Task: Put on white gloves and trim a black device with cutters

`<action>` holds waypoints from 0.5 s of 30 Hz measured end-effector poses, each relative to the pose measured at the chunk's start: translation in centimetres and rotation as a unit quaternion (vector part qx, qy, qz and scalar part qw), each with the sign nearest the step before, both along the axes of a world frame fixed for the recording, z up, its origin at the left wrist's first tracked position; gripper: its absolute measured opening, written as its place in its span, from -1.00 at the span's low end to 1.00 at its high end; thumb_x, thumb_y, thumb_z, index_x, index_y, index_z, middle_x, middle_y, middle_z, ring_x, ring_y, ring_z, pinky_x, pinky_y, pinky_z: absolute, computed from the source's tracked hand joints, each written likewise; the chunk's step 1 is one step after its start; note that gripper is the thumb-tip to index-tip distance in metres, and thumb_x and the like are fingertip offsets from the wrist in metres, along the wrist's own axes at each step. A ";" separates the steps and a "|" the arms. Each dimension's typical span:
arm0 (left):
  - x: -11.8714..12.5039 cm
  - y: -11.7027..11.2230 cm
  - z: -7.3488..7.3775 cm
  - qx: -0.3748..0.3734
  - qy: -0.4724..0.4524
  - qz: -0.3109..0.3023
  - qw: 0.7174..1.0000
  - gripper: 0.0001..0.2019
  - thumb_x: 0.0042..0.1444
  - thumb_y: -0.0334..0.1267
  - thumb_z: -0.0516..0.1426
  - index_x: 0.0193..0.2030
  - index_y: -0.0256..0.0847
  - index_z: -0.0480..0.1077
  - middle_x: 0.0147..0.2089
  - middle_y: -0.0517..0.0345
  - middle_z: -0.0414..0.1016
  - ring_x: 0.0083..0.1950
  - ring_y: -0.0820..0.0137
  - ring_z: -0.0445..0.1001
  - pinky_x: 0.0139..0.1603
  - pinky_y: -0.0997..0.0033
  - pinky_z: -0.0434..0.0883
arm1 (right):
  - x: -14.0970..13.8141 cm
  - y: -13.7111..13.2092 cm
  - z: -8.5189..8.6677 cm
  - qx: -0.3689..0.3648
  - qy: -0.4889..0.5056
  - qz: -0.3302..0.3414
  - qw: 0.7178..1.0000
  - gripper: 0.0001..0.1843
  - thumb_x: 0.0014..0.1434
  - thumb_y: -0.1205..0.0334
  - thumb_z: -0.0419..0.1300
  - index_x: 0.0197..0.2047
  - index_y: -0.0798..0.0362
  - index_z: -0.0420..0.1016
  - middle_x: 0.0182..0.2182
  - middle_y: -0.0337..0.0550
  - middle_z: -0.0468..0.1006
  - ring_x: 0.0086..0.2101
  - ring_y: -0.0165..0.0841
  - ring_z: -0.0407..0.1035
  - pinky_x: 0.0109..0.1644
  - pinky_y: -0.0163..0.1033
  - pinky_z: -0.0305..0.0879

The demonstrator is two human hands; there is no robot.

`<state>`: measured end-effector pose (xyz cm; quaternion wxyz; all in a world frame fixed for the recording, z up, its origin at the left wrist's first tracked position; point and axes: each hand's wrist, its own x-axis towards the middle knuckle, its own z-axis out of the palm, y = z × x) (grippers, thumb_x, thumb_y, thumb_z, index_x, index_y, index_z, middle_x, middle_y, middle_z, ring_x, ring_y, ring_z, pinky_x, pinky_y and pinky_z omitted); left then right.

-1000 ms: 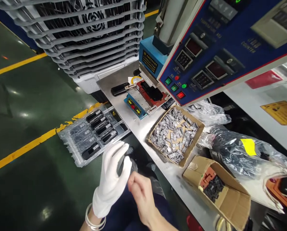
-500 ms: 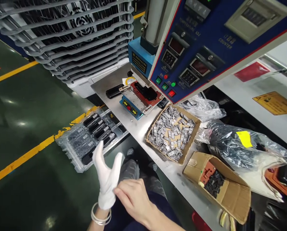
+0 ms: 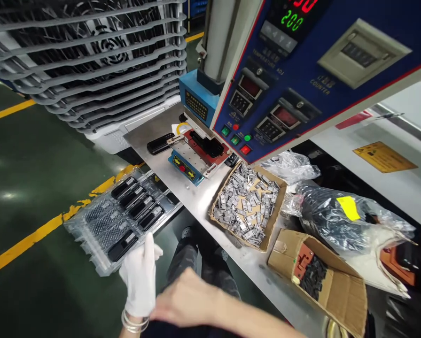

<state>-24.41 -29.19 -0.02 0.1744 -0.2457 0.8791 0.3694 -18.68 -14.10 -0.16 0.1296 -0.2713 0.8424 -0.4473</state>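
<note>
My left hand (image 3: 140, 277) wears a white glove and points up with its fingers straight, holding nothing; bangles ring its wrist. My bare right hand (image 3: 184, 300) is closed against the glove's cuff at that wrist, slightly blurred. Both hover over my lap, just below a clear plastic tray (image 3: 90, 234) that holds several black oblong parts (image 3: 136, 206). To the right, on the metal table (image 3: 203, 197), stands an open cardboard box (image 3: 267, 239) full of small silver pieces (image 3: 244, 206).
A blue press machine (image 3: 302, 70) with buttons and displays overhangs the table; under it sits a red and black fixture (image 3: 205, 145) and a loose black part (image 3: 160, 143). A smaller box of black bits (image 3: 340, 286), plastic bags (image 3: 337, 216) and a grey air cooler (image 3: 90, 61) surround it.
My gloved left hand has dropped lower and turned upright. My right hand has slid from the glove's palm down to its cuff. The view has shifted slightly upward.
</note>
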 end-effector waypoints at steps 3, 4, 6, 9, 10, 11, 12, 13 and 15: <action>1.1 -1.3 -1.8 0.019 0.016 -0.008 1.000 -0.33 0.22 0.37 -0.11 -0.15 -0.12 0.58 -0.07 -0.02 0.64 0.05 -0.02 0.54 0.25 -0.18 0.31 | -8.2 4.9 -1.7 0.080 0.059 -0.196 0.976 -0.11 0.50 -0.16 -0.39 -0.41 0.11 0.62 -0.50 -0.24 0.58 -0.47 -0.50 0.46 -0.33 -0.36 0.23; 1.7 -1.7 -2.5 0.023 0.049 -0.021 0.998 -0.31 0.22 0.37 -0.09 0.05 -0.14 0.53 0.11 -0.05 0.58 0.21 -0.02 0.46 0.35 -0.19 0.24 | -11.3 6.8 -2.5 0.094 0.064 -0.247 0.962 -0.17 0.51 -0.13 -0.34 -0.30 0.14 0.64 -0.40 -0.13 0.64 -0.37 -0.40 0.52 -0.22 -0.29 0.34; 3.0 -2.1 -3.8 0.031 0.083 -0.007 0.996 -0.26 0.23 0.34 -0.02 0.37 -0.11 0.28 0.45 -0.04 0.24 0.49 -0.03 0.11 0.49 -0.27 0.00 | -17.4 10.1 -4.3 0.124 0.073 -0.332 0.932 -0.39 0.49 -0.10 -0.13 0.04 0.18 0.57 -0.04 0.14 0.63 0.00 -0.14 0.50 0.14 0.00 0.35; 4.8 -2.2 -5.3 0.137 0.063 0.087 0.985 -0.21 0.32 0.31 -0.32 0.56 -0.03 -0.31 0.62 0.11 -0.39 0.60 0.02 -0.26 0.45 -0.31 0.12 | -25.4 13.2 -6.5 0.234 0.065 -0.405 0.881 -0.18 0.29 -0.16 0.20 0.37 0.31 0.24 0.34 0.38 0.24 0.38 0.07 0.03 0.43 0.17 -0.05; 5.3 -2.3 -5.6 0.212 0.073 0.125 0.966 -0.23 0.32 0.26 -0.45 0.55 -0.06 -0.49 0.61 0.15 -0.54 0.60 0.07 -0.30 0.40 -0.22 0.27 | -27.5 13.7 -6.9 0.278 0.053 -0.413 0.866 -0.10 0.26 -0.17 0.23 0.40 0.33 0.17 0.38 0.40 0.16 0.41 0.10 -0.07 0.46 0.15 -0.12; 5.7 -2.3 -5.8 0.280 0.084 0.161 0.943 -0.27 0.30 0.20 -0.55 0.52 -0.07 -0.62 0.60 0.19 -0.62 0.60 0.12 -0.32 0.32 -0.10 0.40 | -29.2 14.1 -7.1 0.314 0.039 -0.415 0.853 -0.07 0.24 -0.17 0.25 0.41 0.34 0.15 0.39 0.40 0.13 0.42 0.11 -0.10 0.46 0.13 -0.14; 6.0 -2.4 -5.9 0.331 0.088 0.191 0.920 -0.29 0.29 0.17 -0.60 0.50 -0.05 -0.70 0.59 0.25 -0.68 0.60 0.16 -0.35 0.26 -0.02 0.46 | -30.6 14.4 -7.2 0.336 0.024 -0.412 0.847 -0.08 0.23 -0.16 0.27 0.40 0.33 0.17 0.39 0.39 0.16 0.41 0.13 -0.08 0.46 0.12 -0.13; 6.2 -2.5 -6.0 0.363 0.083 0.214 0.903 -0.30 0.28 0.18 -0.59 0.48 -0.02 -0.72 0.58 0.32 -0.72 0.60 0.18 -0.41 0.26 0.02 0.48 | -31.6 14.7 -7.2 0.342 0.013 -0.407 0.847 -0.11 0.21 -0.14 0.30 0.38 0.32 0.21 0.37 0.39 0.20 0.39 0.16 -0.03 0.44 0.13 -0.10; 6.5 -2.9 -6.0 0.373 0.061 0.217 0.900 -0.30 0.27 0.20 -0.60 0.47 0.02 -0.75 0.57 0.39 -0.76 0.60 0.21 -0.46 0.30 0.04 0.44 | -33.0 15.3 -7.1 0.346 -0.006 -0.397 0.850 -0.10 0.14 -0.12 0.36 0.35 0.31 0.26 0.33 0.40 0.26 0.34 0.20 0.09 0.41 0.15 -0.01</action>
